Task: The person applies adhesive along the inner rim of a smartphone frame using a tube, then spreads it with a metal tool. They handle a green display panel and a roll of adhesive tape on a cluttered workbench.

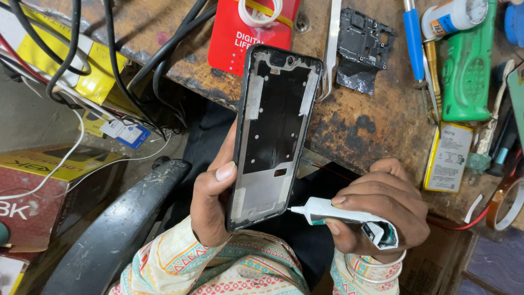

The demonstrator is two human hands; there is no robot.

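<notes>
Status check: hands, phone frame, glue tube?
Left hand grips phone frame upright. Right hand squeezes white glue tube, nozzle at frame's lower right edge. Nothing between them.

We see bright, even overhead light, a sharp centre, soft shadows under the scarred brown wooden worktop, and bowed edges.

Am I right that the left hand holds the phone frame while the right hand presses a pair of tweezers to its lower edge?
Not quite: the head view shows the right hand pressing a white glue tube, not tweezers, to the phone frame held by the left hand.
</notes>
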